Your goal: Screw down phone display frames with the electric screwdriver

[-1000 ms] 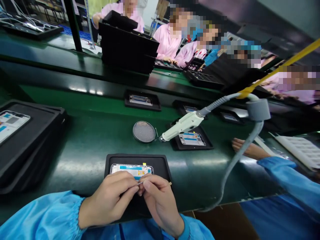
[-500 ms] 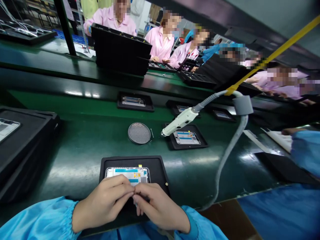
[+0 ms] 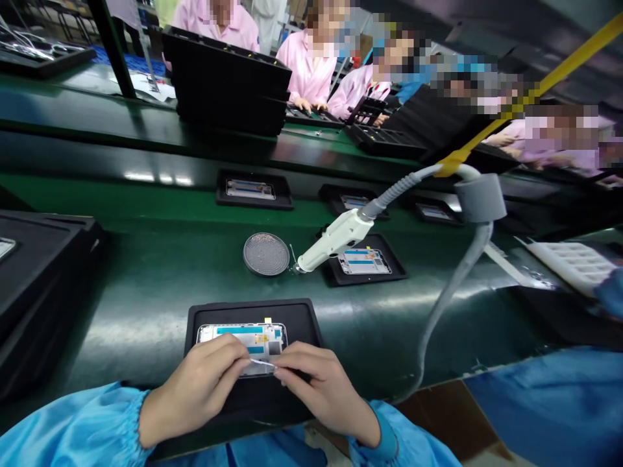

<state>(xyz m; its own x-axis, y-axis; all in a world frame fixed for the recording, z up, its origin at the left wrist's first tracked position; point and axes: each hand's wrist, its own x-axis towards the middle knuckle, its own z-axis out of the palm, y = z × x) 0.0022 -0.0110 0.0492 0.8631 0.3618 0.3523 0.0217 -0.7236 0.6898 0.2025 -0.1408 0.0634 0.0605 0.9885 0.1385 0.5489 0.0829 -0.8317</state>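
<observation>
Left hand (image 3: 197, 383) and right hand (image 3: 327, 388) each pinch 1 end of a thin white strip (image 3: 261, 362).

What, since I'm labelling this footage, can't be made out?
In the head view:
Thin white strip: ends hidden by left hand and right hand.
Phone frame beneath: partly covered by both hands.
Pale frame on the tray stack: cut off by the left edge.
Bits in the round dish: too small to identify.

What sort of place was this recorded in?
Probably an electronics assembly line: black trays holding phone-like frames, a white corded tool, and people in pink at work opposite.
</observation>
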